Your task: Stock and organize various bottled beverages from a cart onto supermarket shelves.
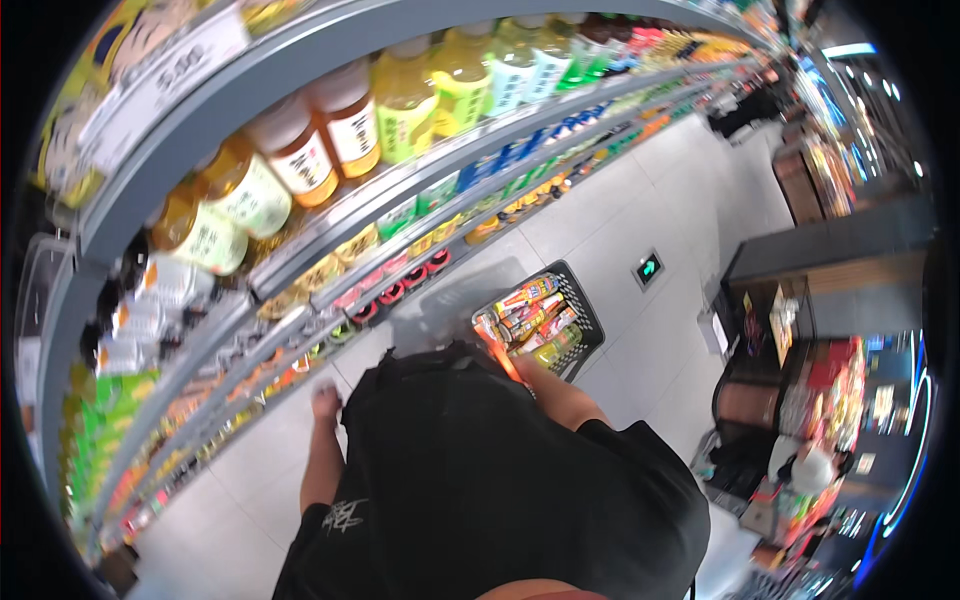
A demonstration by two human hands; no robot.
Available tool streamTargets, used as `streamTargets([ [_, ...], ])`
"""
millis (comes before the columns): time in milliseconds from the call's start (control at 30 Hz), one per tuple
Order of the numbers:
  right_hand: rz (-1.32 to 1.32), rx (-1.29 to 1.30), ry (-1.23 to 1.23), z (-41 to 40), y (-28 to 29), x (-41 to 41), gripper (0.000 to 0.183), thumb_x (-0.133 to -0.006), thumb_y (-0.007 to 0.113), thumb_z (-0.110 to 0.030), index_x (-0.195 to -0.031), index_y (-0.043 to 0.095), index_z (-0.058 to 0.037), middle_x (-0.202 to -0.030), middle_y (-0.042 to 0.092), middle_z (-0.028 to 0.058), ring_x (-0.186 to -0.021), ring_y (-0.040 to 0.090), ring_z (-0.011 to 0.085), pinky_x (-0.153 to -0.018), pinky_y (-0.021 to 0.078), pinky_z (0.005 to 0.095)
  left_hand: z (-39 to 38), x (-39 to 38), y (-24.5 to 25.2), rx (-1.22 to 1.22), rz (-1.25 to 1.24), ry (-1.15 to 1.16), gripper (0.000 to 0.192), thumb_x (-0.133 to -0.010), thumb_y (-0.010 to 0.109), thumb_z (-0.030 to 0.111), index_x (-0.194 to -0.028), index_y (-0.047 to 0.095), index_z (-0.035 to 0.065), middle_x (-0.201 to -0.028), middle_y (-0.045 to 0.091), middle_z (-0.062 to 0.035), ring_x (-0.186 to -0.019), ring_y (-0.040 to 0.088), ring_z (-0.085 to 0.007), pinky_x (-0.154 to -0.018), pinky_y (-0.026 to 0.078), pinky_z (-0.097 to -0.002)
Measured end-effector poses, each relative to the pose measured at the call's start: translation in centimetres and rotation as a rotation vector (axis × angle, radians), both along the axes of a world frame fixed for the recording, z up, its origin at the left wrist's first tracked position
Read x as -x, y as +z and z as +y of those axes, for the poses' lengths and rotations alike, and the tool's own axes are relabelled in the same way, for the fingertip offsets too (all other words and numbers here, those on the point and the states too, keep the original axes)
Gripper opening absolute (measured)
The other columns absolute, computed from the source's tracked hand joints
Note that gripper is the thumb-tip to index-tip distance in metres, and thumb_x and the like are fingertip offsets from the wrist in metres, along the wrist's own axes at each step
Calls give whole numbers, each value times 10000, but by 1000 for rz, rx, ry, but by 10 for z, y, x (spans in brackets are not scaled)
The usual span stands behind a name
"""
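My right hand (527, 367) grips the orange handle (501, 354) of a black plastic shopping basket (594, 319); part of the hand is hidden by my black shirt. Inside the basket lie several bright packages (531, 319) in orange, yellow and red, with a bottle of yellow-green drink (559, 345) at the near side. My left hand (325, 399) hangs beside my body, between me and the shelves. It is blurred, with nothing visible in it, and how its fingers are held is unclear.
Drink shelves (360, 202) run along the left, carrying bottles of amber tea (300, 161) and yellow drink (405, 112). A green arrow sign (648, 268) is set into the tiled floor (600, 225). On the right stand dark display units (810, 247). A person in black (754, 105) is farther up the aisle.
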State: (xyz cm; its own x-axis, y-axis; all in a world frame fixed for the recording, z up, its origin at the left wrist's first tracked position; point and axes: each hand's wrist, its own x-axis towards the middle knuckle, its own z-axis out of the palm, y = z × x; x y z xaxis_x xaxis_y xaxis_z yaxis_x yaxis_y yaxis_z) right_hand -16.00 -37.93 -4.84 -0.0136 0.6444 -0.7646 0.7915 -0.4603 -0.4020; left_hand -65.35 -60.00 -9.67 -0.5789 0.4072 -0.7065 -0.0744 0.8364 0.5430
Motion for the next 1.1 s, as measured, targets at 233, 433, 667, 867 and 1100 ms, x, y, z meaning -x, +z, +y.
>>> streamTargets([
  [233,-295,-106,-9,-30,7,-42,358,-825,643,-344,-934,742,-17,-891,721,195,-851,708,311,-748,539,423,-107,-2,-14,280,-722,-224,321,-961,498,263,-1067,676,17,-968,657,-117,-910,636,-240,-805,505,-402],
  [433,-354,-117,-79,-41,24,-26,340,-855,534,-254,-1025,718,-26,-1052,696,230,-957,688,365,-841,533,445,27,6,-20,58,-470,-549,348,-981,483,267,-1125,666,8,-1039,668,-122,-977,634,-238,-865,505,-395],
  [667,-326,-135,-21,-64,67,-1,245,-861,506,-135,-886,726,-30,-839,694,220,-781,715,342,-642,574,442,154,-91,404,-1048,-784,-1738,535,-1018,436,412,-1433,473,77,-1564,334,-128,-1471,227,-342,-1171,162,-530],
  [867,-45,-193,-584,-48,84,4,324,-872,531,-277,-878,645,26,-637,643,176,-399,579,293,-341,448,462,175,-51,320,-595,424,-1648,549,-1017,429,466,-1281,577,7,-1261,599,-203,-1255,516,-367,-1118,280,-535],
  [1100,-116,-172,-500,-56,19,-32,434,-839,563,-348,-997,705,31,-941,699,246,-938,675,336,-879,498,401,186,-151,450,-1120,-737,-2194,563,-906,515,315,-1420,499,85,-1564,321,-178,-1468,253,-360,-1168,172,-561],
])
